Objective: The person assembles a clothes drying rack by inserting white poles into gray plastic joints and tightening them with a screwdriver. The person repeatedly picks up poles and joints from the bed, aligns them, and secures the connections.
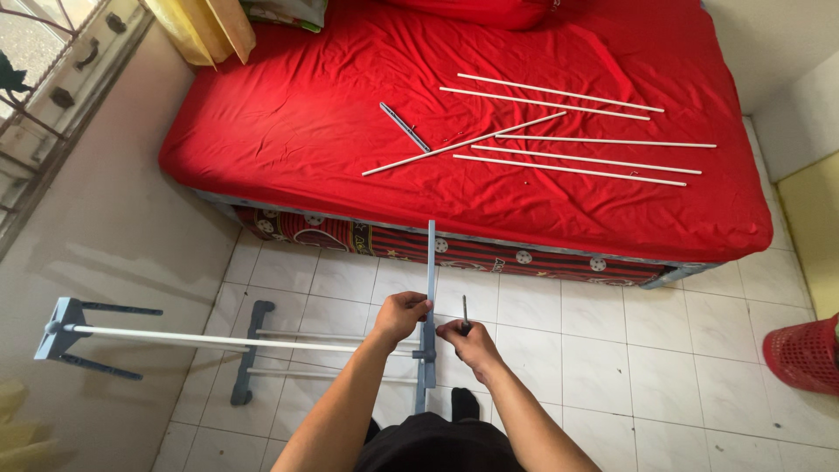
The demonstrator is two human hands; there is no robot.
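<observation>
- Looking down at two bare hands over a white tiled floor; the person's legs are mostly hidden.
- Left hand (400, 313) is closed around a grey-blue upright bar (430, 297) of a partly built drying rack, standing in front of the bed.
- Right hand (468, 341) pinches a thin dark screwdriver (464, 311) just beside the bar.
- One white rod (218, 338) runs left from the bar to a grey-blue end bracket (61, 328).
- Six loose white rods (577, 140) and one dark bar piece (404, 126) lie on the red bed sheet (297, 114).
- A red basket (808, 354) is cut off at the right edge.

Red-sheeted bed (288, 131) with white rods (577, 153), one blue bar (405, 127).
</observation>
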